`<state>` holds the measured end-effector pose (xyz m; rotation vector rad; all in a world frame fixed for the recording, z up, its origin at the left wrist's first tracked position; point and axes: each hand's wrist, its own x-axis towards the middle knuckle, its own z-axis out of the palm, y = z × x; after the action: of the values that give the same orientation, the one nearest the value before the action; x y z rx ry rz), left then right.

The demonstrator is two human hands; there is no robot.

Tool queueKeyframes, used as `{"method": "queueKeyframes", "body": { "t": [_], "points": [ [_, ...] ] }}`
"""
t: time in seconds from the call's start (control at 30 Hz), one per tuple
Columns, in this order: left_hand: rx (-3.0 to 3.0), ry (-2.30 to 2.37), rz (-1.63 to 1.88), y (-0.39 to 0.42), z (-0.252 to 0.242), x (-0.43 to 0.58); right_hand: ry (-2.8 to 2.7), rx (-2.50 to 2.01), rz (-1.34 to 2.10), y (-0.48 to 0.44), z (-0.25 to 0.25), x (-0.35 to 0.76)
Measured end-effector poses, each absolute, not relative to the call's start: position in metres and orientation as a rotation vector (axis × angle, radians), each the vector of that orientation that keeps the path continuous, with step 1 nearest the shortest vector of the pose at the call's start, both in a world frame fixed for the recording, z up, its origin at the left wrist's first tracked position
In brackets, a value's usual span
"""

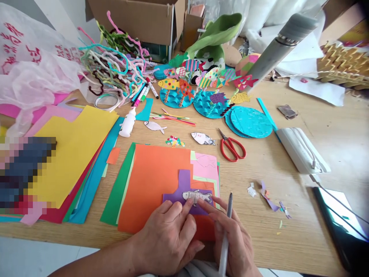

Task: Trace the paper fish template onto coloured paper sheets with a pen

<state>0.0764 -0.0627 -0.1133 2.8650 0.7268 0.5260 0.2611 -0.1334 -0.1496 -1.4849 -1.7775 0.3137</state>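
Note:
A small white paper fish cutout [188, 195] lies on a piece of purple paper [183, 179]. Under the purple piece is a stack of coloured sheets topped by orange paper [158, 169]. My left hand [170, 231] presses the fish with its index fingertip, the other fingers curled. My right hand [233, 231] has a pen [225, 242] tucked in it, tip pointing up and away, while its fingertips touch the fish's tail end. Part of the purple paper is hidden under my hands.
Red-handled scissors [230, 149], two more paper fish and a white glue bottle [127, 123] lie beyond the stack. Fish decorations stand on blue discs [209, 105] behind. A yellow sheet pile [77, 146] is left; a power strip [302, 150] and phone [343, 227] are right.

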Motion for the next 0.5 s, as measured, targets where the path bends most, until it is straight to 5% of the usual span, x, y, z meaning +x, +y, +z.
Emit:
{"method": "queueKeyframes", "body": {
  "t": [0.5],
  "points": [
    [2.874, 0.725, 0.585, -0.0645, -0.1190, 0.0741, -1.696, -1.773, 0.085, -0.1314, -0.1444, 0.2578]
  ]
}}
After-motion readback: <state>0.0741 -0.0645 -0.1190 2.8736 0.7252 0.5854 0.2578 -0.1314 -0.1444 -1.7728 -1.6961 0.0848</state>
